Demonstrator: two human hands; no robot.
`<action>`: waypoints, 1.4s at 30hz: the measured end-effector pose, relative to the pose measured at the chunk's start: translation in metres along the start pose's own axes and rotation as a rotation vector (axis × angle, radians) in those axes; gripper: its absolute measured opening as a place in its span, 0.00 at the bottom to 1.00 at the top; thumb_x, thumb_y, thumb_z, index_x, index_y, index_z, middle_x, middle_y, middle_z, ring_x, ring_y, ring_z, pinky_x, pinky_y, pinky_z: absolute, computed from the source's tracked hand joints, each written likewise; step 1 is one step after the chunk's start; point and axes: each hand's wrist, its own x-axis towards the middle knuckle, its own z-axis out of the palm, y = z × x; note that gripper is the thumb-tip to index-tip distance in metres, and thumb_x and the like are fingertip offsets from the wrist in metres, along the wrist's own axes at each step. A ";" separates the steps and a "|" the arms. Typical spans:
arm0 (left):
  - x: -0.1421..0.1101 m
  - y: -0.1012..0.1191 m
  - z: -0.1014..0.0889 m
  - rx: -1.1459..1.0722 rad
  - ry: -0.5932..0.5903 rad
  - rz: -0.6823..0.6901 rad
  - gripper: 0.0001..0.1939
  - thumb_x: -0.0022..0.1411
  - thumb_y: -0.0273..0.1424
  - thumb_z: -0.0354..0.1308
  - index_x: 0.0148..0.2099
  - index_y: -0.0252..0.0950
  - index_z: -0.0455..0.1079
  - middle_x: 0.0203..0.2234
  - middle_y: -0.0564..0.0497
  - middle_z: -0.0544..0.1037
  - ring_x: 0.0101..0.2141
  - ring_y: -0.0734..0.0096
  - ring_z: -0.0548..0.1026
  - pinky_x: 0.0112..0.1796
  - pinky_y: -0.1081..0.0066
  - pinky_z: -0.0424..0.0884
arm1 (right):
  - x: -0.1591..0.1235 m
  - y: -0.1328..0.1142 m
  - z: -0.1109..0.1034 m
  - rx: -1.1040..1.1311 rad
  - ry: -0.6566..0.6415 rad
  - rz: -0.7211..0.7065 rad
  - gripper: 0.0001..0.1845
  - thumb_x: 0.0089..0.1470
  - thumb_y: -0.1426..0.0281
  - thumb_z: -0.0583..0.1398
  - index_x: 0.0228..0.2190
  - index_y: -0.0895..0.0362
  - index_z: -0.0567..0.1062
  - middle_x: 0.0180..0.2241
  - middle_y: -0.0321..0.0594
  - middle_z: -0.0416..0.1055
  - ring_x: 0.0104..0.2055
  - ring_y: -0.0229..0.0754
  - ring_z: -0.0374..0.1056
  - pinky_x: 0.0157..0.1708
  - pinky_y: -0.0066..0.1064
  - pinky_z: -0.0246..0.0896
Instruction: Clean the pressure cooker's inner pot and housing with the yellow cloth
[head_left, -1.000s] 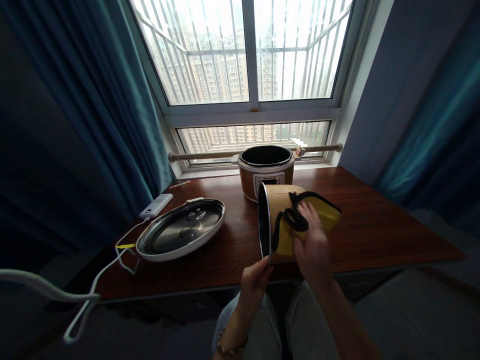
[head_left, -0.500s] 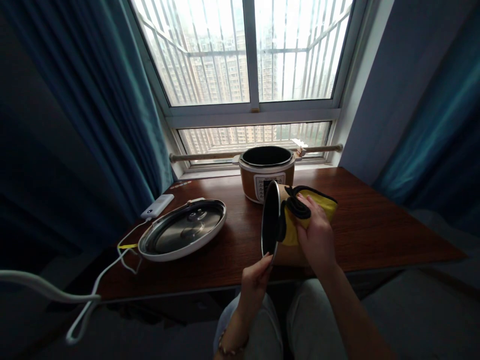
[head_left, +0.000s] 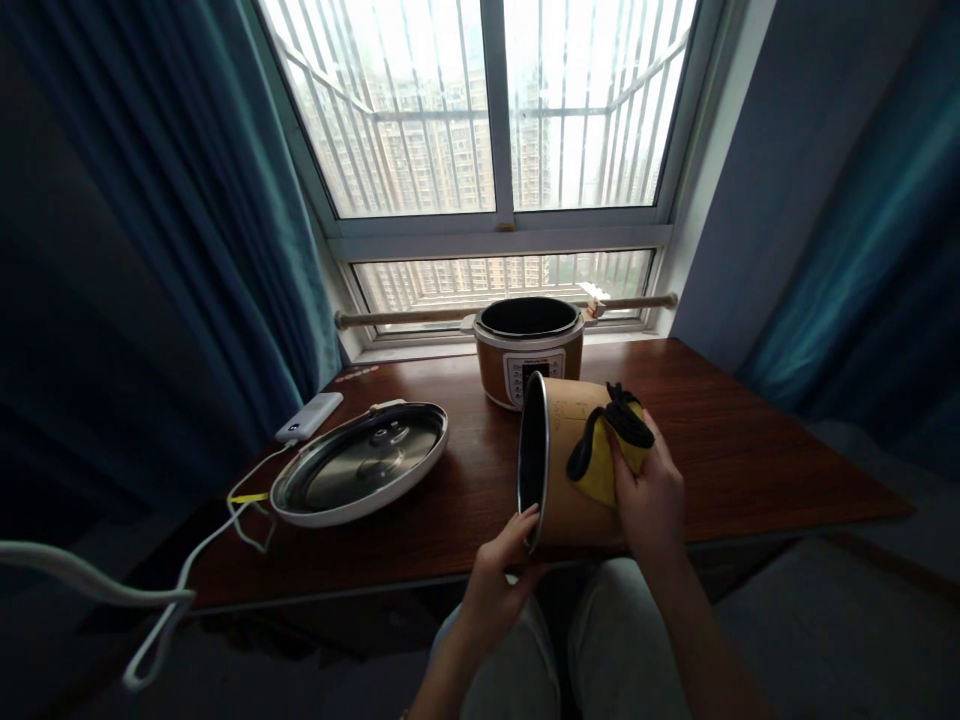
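Note:
A gold-coloured inner pot (head_left: pixel 564 440) lies on its side at the near edge of the wooden table (head_left: pixel 750 460), its dark opening facing left. My left hand (head_left: pixel 499 570) pinches the lower rim of the pot. Against the pot's outer wall my right hand (head_left: pixel 651 490) presses a bunched yellow cloth with black trim (head_left: pixel 609 450). Behind the pot stands the cooker body (head_left: pixel 529 345), open, with a control panel on its front.
The cooker lid (head_left: pixel 360 475) lies upside down on the left of the table. A white power bank (head_left: pixel 309 416) sits behind it, with a white cable (head_left: pixel 187 570) running off the left edge. Blue curtains hang on both sides of the window.
My right hand has slid the cloth along the pot's wall and bunched it smaller. The pot has turned slightly and my left hand has shifted along the lower rim.

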 end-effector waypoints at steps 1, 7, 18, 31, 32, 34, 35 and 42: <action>0.001 0.008 -0.003 -0.029 -0.001 -0.028 0.25 0.54 0.28 0.59 0.55 0.38 0.65 0.51 0.45 0.71 0.52 0.59 0.67 0.54 0.58 0.61 | -0.003 -0.001 0.000 -0.004 -0.001 -0.005 0.28 0.54 0.62 0.53 0.55 0.59 0.61 0.57 0.49 0.57 0.57 0.49 0.57 0.53 0.42 0.55; 0.029 0.058 -0.010 -0.128 0.058 -0.080 0.20 0.60 0.35 0.52 0.52 0.32 0.67 0.45 0.43 0.75 0.44 0.61 0.74 0.44 0.68 0.70 | -0.019 -0.002 -0.001 -0.019 0.011 -0.064 0.30 0.54 0.65 0.53 0.58 0.56 0.56 0.59 0.48 0.54 0.57 0.50 0.56 0.52 0.44 0.55; 0.040 0.045 -0.002 -0.212 0.090 -0.054 0.18 0.58 0.34 0.55 0.49 0.32 0.71 0.36 0.46 0.79 0.35 0.65 0.76 0.36 0.72 0.72 | -0.020 0.003 0.003 -0.023 0.024 -0.128 0.29 0.54 0.68 0.52 0.58 0.54 0.56 0.59 0.47 0.53 0.58 0.50 0.55 0.53 0.45 0.55; 0.052 0.019 0.005 -0.231 0.202 -0.088 0.20 0.53 0.38 0.59 0.45 0.29 0.73 0.33 0.45 0.79 0.33 0.64 0.77 0.35 0.69 0.73 | -0.014 0.018 0.025 0.035 0.022 -0.184 0.30 0.52 0.72 0.52 0.57 0.56 0.56 0.60 0.49 0.50 0.60 0.49 0.50 0.54 0.47 0.52; 0.051 0.016 0.006 -0.227 0.208 -0.088 0.20 0.53 0.38 0.59 0.45 0.28 0.73 0.32 0.45 0.79 0.32 0.64 0.77 0.34 0.69 0.73 | -0.015 0.019 0.025 0.043 0.024 -0.191 0.30 0.52 0.71 0.52 0.57 0.56 0.56 0.60 0.49 0.50 0.60 0.50 0.50 0.54 0.47 0.52; 0.046 0.013 0.007 -0.216 0.211 -0.082 0.20 0.54 0.38 0.58 0.45 0.29 0.73 0.31 0.46 0.79 0.32 0.65 0.76 0.33 0.70 0.73 | -0.018 0.021 0.025 0.048 0.022 -0.206 0.29 0.53 0.71 0.52 0.57 0.56 0.57 0.60 0.49 0.50 0.60 0.50 0.50 0.54 0.49 0.51; 0.044 0.011 0.007 -0.214 0.203 -0.081 0.20 0.54 0.37 0.58 0.45 0.29 0.73 0.32 0.46 0.79 0.32 0.65 0.76 0.34 0.70 0.73 | -0.019 0.020 0.024 0.044 0.025 -0.215 0.29 0.53 0.71 0.52 0.57 0.57 0.57 0.60 0.49 0.50 0.61 0.50 0.49 0.54 0.49 0.51; 0.026 0.012 0.009 -0.213 0.083 -0.031 0.16 0.59 0.34 0.53 0.46 0.31 0.72 0.35 0.46 0.78 0.35 0.65 0.75 0.37 0.72 0.70 | -0.015 -0.019 0.022 -0.104 -0.078 -0.368 0.27 0.50 0.71 0.52 0.54 0.58 0.63 0.60 0.43 0.52 0.64 0.54 0.38 0.58 0.52 0.43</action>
